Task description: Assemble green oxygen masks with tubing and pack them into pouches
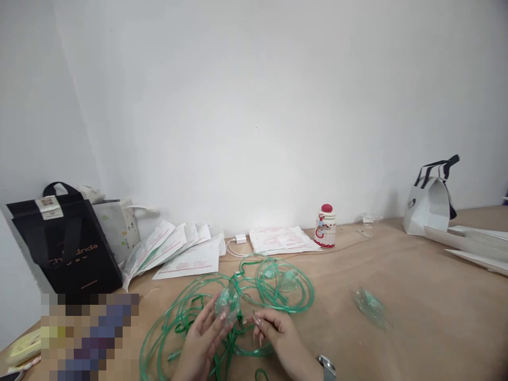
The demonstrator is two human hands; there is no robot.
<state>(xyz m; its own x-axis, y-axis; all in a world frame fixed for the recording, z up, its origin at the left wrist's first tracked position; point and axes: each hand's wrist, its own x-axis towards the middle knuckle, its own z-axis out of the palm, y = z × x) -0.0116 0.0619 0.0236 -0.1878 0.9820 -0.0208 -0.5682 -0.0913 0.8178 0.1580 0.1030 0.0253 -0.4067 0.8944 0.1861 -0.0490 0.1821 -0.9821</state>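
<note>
My left hand (206, 330) is wrapped around a clear, green-tinted oxygen mask (228, 306) above the table. Just to its right, my right hand (273, 330) is closed in a pinch, thumb against fingers. A thin dark bit shows at its fingertips, too small to name. Beneath both hands, green tubing (159, 323) lies in loose coils with green straps among it. Behind them is another coil of tubing (311, 291), with clear masks (289, 279) lying inside it. A separate clear mask (371, 306) rests on the table to the right.
White printed packets (190, 263) lean in a row at the back left, beside a black bag (67, 248). A flat white packet (281, 241), a white charger (241, 239) and a red-topped bottle (325, 227) stand along the wall. A white bag (426, 209) sits far right.
</note>
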